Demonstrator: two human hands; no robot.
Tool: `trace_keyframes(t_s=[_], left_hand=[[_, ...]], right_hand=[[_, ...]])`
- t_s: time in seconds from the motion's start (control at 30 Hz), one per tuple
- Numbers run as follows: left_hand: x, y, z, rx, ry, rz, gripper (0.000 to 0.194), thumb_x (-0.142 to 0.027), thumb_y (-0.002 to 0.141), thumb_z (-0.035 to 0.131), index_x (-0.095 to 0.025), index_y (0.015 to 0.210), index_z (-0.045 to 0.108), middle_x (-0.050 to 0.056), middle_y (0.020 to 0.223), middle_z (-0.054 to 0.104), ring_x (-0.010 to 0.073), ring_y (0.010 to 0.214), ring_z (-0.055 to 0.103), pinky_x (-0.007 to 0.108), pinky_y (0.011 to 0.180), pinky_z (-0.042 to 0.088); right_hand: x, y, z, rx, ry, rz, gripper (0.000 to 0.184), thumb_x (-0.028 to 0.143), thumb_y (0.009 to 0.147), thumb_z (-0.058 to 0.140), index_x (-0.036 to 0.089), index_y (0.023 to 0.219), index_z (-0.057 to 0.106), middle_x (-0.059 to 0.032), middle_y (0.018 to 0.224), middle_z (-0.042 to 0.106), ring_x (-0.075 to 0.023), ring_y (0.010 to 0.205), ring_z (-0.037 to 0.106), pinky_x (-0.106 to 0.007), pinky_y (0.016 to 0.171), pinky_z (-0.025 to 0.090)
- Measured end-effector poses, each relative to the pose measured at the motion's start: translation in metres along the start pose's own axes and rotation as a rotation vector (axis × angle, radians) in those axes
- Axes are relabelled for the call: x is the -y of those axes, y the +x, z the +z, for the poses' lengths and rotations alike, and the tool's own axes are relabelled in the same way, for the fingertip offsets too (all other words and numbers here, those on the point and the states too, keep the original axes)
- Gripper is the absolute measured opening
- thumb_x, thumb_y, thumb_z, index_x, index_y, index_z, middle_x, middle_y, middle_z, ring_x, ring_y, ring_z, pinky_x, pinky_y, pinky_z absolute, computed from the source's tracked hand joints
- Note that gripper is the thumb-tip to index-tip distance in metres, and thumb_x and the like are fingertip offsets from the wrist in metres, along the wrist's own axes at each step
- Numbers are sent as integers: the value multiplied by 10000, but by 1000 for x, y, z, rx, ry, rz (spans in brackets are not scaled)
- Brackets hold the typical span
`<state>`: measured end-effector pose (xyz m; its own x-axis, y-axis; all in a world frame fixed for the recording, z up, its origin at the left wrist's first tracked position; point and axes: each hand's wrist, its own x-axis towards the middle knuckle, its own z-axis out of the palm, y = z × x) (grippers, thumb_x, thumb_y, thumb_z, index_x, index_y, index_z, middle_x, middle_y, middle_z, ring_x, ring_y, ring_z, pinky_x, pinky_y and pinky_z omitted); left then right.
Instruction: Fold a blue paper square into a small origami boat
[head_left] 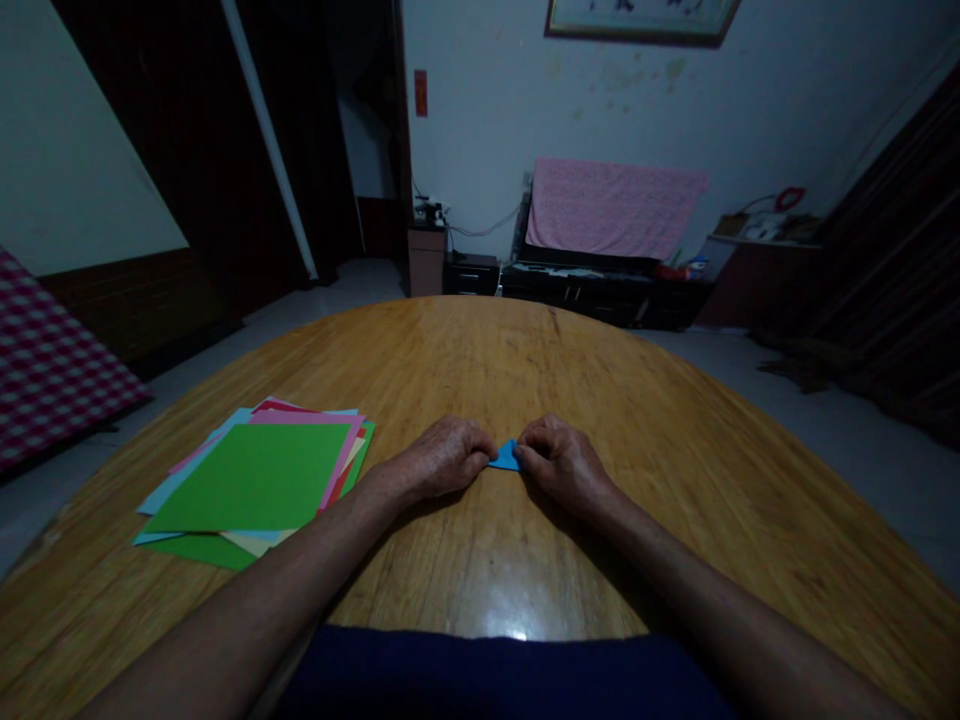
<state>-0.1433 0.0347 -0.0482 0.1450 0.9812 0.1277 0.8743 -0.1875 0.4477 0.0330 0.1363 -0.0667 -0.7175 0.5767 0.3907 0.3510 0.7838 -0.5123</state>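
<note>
A small piece of folded blue paper [505,457] lies between my hands, low over the middle of the wooden table. Only its triangular middle part shows; both ends are covered by fingers. My left hand [452,455] is closed, pinching the paper's left end. At the right end, my right hand [564,458] grips it between thumb and curled fingers. To the left of my left forearm lies a loose stack of coloured paper sheets [244,475], a green one on top, with pink, red, light blue and cream edges sticking out.
The round wooden table [495,350] curves away in front of me. Beyond it stand a black low cabinet [577,290], a pink cloth [615,205] draped over a screen-like shape, and a checked cloth [56,365] at far left.
</note>
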Motion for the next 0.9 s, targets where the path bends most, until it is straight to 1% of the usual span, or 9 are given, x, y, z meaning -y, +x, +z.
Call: trace_keyframes(t_s=[0.3, 0.4, 0.5, 0.57, 0.63, 0.7, 0.8, 0.83, 0.9], left_hand=[[-8, -2, 3, -48, 110, -51, 287, -168, 805, 435, -173, 894, 708, 54, 822, 678, 166, 754, 589, 281, 706, 419], [-9, -1, 4, -78, 137, -100, 298, -168, 794, 434, -178, 903, 711, 60, 835, 674, 175, 773, 588, 293, 722, 425], [-8, 0, 4, -91, 132, -146, 311, -154, 774, 436, -180, 907, 715, 65, 846, 683, 175, 781, 592, 294, 733, 430], [-9, 2, 3, -93, 120, -172, 311, -147, 761, 438, -178, 896, 717, 69, 845, 690, 172, 773, 592, 290, 733, 430], [-10, 5, 0, -84, 111, -199, 305, -141, 751, 442, -178, 876, 718, 67, 820, 690, 166, 752, 586, 285, 724, 426], [-12, 10, -5, -42, 97, -242, 293, -125, 732, 451, -179, 842, 717, 56, 753, 677, 154, 703, 568, 271, 685, 415], [-18, 19, -16, 77, 40, -381, 232, -113, 686, 500, -166, 790, 701, 31, 651, 625, 131, 615, 531, 236, 564, 367], [-20, 22, -20, 136, 17, -425, 197, -126, 682, 517, -157, 768, 692, 23, 610, 597, 124, 571, 510, 235, 530, 348], [-21, 25, -26, 190, -32, -503, 151, -184, 703, 530, -145, 732, 674, 8, 557, 544, 108, 489, 457, 244, 487, 320]], right_hand=[[5, 6, 1, -1, -121, 8, 87, 153, 755, 569, 155, 697, 634, -51, 719, 619, -153, 669, 560, -263, 614, 395], [10, 15, 1, 64, -152, 56, 102, 127, 730, 575, 157, 671, 653, -52, 694, 640, -148, 638, 563, -253, 582, 380], [15, 27, 0, 160, -170, 155, 135, 112, 714, 564, 164, 652, 671, -48, 649, 655, -146, 600, 568, -246, 544, 363], [17, 33, 0, 188, -174, 198, 135, 113, 705, 567, 165, 663, 684, -49, 646, 665, -149, 597, 576, -244, 536, 361], [17, 36, 1, 188, -169, 199, 138, 110, 701, 567, 164, 673, 691, -50, 656, 674, -150, 605, 584, -241, 539, 363], [15, 37, 1, 167, -160, 172, 144, 108, 705, 562, 159, 669, 691, -52, 665, 677, -149, 616, 587, -240, 549, 366], [14, 36, 1, 147, -160, 145, 143, 113, 715, 563, 152, 664, 692, -54, 664, 673, -144, 614, 582, -240, 555, 366], [14, 36, 1, 149, -162, 142, 145, 111, 716, 562, 151, 663, 692, -52, 659, 670, -142, 609, 579, -239, 553, 364], [14, 37, 0, 157, -160, 144, 152, 105, 714, 557, 152, 661, 692, -47, 651, 667, -140, 606, 578, -237, 549, 362]])
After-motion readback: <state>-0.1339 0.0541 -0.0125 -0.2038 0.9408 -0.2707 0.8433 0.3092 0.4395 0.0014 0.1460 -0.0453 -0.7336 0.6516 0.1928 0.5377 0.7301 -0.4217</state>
